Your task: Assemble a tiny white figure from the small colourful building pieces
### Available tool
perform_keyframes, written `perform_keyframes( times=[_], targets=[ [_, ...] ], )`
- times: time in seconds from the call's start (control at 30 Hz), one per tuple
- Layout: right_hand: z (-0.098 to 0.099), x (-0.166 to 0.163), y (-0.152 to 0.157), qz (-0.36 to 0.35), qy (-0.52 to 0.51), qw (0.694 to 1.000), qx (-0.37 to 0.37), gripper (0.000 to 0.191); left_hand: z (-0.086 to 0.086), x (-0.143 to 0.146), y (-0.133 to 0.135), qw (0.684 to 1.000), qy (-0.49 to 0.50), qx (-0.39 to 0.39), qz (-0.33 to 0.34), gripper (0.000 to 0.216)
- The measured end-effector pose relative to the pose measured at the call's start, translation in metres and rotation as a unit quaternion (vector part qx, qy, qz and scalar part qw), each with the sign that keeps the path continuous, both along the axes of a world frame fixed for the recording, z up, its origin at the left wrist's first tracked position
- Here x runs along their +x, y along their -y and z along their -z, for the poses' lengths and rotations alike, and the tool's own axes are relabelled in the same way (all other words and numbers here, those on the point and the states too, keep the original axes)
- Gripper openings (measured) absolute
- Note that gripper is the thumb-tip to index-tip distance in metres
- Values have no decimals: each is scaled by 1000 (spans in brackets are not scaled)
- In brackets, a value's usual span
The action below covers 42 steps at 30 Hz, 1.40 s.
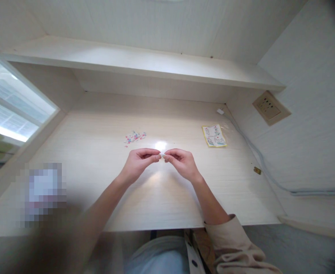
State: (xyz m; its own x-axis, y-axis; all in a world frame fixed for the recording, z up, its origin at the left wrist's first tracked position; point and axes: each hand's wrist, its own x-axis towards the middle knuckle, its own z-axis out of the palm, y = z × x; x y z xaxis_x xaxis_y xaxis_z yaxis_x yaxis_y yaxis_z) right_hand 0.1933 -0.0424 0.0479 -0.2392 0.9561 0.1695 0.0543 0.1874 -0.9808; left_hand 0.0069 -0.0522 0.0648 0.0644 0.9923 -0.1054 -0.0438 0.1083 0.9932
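Over the middle of the desk, my left hand (139,161) and my right hand (183,163) meet fingertip to fingertip. Between their thumbs and forefingers is a tiny whitish piece (162,155), mostly covered by the fingers and too small to name. Both hands are closed in a pinch on it. Beyond my left hand lies a loose pile of small pink, blue and white pieces (134,137) on the desktop. A yellow-edged printed sheet (214,136) with small coloured drawings lies flat to the right, beyond my right hand.
The pale wooden desk (167,201) has a shelf (144,66) above its back. Grey cables (247,140) run along the right wall below a socket (271,107). A small brownish object (257,170) lies near the right edge. A blurred-out item (43,192) is at left.
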Motion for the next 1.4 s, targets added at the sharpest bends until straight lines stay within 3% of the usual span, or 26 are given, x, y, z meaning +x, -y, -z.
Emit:
perform_keyframes(
  times=[0.57, 1.17, 1.4],
  targets=[
    [-3, 4, 4, -35, 43, 998, 10, 19, -5, -9, 2, 994, -41, 42, 94, 21],
    [-8, 7, 7, -39, 97, 993, 52, 16, -7, -10, 2, 989, -82, 63, 108, 17],
    [-4, 8, 6, -44, 80, 995, 38, 19, -10, -5, 4, 995, -36, 39, 79, 18]
  ],
)
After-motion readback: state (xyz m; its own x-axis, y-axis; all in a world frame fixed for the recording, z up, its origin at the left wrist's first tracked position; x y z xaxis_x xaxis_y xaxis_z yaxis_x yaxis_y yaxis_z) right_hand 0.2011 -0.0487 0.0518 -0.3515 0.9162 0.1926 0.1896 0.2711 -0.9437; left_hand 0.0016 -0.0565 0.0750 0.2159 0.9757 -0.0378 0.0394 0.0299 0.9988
